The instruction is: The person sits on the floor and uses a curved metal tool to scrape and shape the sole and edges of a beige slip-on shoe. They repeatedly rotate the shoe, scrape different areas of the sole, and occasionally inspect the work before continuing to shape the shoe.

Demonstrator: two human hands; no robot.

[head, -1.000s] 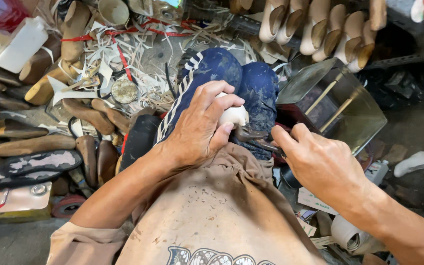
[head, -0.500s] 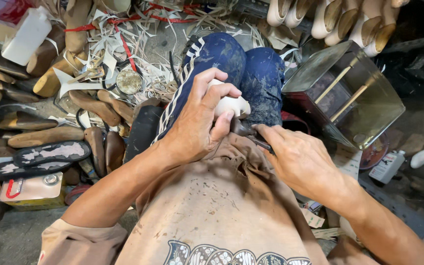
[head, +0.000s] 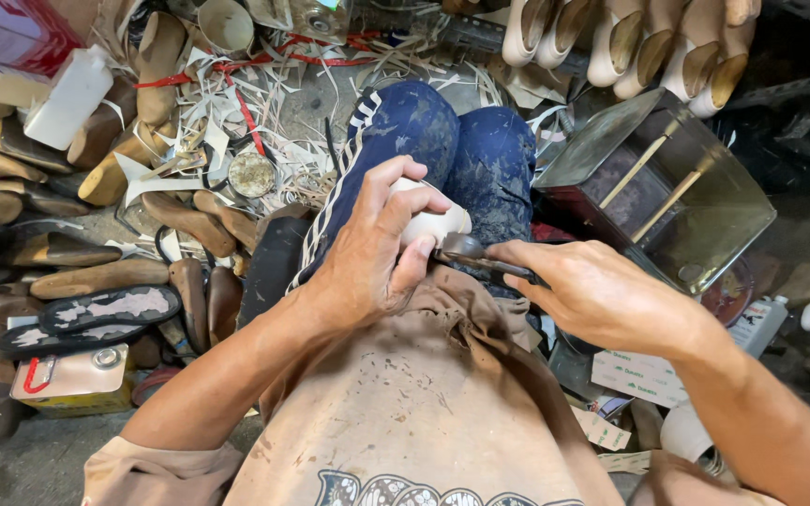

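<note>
My left hand [head: 377, 248] wraps over a pale, cream-coloured shoe piece [head: 433, 223] resting on my lap, above my blue trousers [head: 442, 141]. My right hand [head: 592, 290] grips a dark metal tool [head: 475, 255] whose tip touches the near edge of the pale piece. Most of that piece is hidden under my left fingers. A beige apron or shirt [head: 405, 394] covers my lap below both hands.
Wooden shoe lasts [head: 96, 276] and black soles [head: 110, 309] lie piled at the left among pale trimmings [head: 217, 122]. A row of pale high-heel shoes [head: 630, 42] hangs at the top right. An open metal tin [head: 677, 187] with sticks in it stands at the right.
My right hand has moved left and brought the dark tool against the pale piece. My left hand keeps its hold. The camera has shifted slightly.
</note>
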